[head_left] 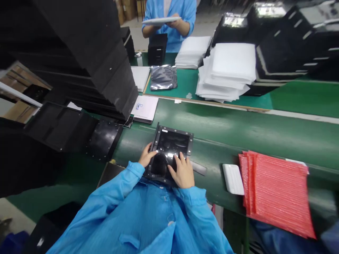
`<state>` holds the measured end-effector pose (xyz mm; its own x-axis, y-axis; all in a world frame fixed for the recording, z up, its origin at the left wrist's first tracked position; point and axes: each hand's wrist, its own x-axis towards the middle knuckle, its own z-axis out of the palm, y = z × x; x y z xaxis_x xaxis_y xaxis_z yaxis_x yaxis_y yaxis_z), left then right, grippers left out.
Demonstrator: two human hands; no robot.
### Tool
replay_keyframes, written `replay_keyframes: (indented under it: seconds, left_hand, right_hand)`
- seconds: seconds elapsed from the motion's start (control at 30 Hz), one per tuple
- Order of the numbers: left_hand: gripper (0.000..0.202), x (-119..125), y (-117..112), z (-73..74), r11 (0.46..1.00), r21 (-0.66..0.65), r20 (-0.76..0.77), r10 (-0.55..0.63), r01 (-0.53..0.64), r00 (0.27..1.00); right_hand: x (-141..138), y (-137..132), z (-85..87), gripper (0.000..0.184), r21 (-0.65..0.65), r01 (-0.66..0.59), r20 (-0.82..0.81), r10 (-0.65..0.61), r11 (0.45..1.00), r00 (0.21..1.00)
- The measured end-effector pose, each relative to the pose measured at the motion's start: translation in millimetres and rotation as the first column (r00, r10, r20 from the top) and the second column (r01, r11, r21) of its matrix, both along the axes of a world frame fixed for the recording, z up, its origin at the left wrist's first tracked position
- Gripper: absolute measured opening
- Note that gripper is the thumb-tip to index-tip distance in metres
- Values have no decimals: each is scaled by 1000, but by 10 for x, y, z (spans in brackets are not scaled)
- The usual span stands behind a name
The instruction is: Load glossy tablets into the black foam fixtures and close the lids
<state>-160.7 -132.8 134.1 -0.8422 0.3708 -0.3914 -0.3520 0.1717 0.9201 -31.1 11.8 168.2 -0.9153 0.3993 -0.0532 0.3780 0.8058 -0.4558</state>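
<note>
A black, shiny, square framed panel [172, 140] with small fasteners round its border lies on the green work surface close to my body. A small white label sits near its top edge. My left hand [145, 156] holds the panel's left edge, the thumb over the top and the fingers along the side. Spread over the panel's lower right part, my right hand [183, 171] rests with fingers apart on the glossy face. A flat metal strip, like a ruler [199, 168], pokes out to the right beside that hand.
Red bubble-wrap bags [280, 194] and a white box-shaped object [233, 179] lie to the right. Tall black stacks [106, 70] rise at left, near another black panel [103, 139]. Across the bench, a person [169, 7] holds a flat white item behind white sheets [233, 63] and a silvery bag [163, 77].
</note>
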Motion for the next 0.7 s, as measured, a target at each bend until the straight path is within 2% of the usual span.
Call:
replay_keyframes:
  seconds: [0.07, 0.13, 0.23, 0.3, 0.37, 0.43, 0.53, 0.63, 0.7]
  left_hand:
    - [63, -9, 15, -16, 999, -18, -18, -28, 28, 999]
    - [64, -5, 41, -22, 998, -49, -24, -43, 41, 999]
    - [64, 39, 101, -14, 996, -64, -15, -67, 66, 998]
    - [66, 63, 129, -8, 995, -41, -7, -92, 92, 996]
    - [69, 25, 96, -22, 993, 3, 7, -115, 115, 993]
    - [70, -113, -47, -74, 987, 85, 37, -140, 137, 989]
    - [56, -473, -477, -219, 972, 184, 175, -181, 148, 968]
    - [47, -771, -937, -348, 994, 84, 262, -90, 70, 961]
    - [48, -809, -1114, -387, 1000, 15, 237, -14, 10, 972]
  right_hand:
    - [-81, 20, -47, 57, 11, 81, 9, -81, 997, 997]
    - [-201, 145, -72, 67, -46, 244, -25, -245, 969, 969]
    - [-370, 375, -28, 78, -222, 485, 4, -497, 846, 868]
    - [-434, 465, 64, 72, -386, 518, 86, -529, 763, 844]
    - [-459, 484, 201, 58, -508, 473, 121, -483, 720, 867]
    - [-468, 449, 366, 49, -529, 432, 91, -457, 731, 885]
    - [-514, 295, 584, 46, -445, 413, -22, -471, 794, 882]
    - [-674, -72, 643, 48, -378, 373, -99, -438, 847, 893]
    - [-848, -471, 575, 48, -378, 305, -106, -369, 874, 923]
